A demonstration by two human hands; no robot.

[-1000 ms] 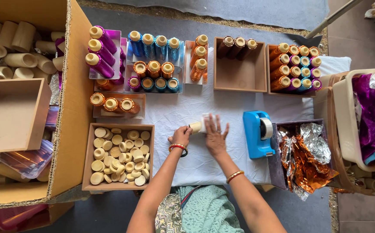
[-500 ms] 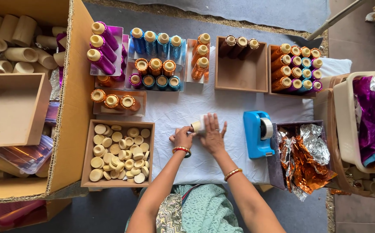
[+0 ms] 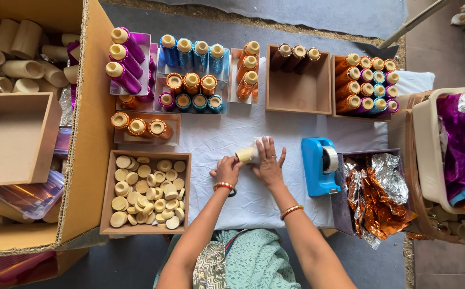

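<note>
Our left hand (image 3: 226, 170) and right hand (image 3: 268, 163) hold a tube (image 3: 246, 155) beside the tape dispenser (image 3: 318, 166); loose foil could wrinkle.

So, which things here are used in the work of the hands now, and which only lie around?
In use:
- left hand and right hand, both on the plain tube
- white cloth under them

Lying about:
- blue tape dispenser
- tray of bare tubes
- wrapped tubes in trays
- foil sheets
- cardboard box
</note>
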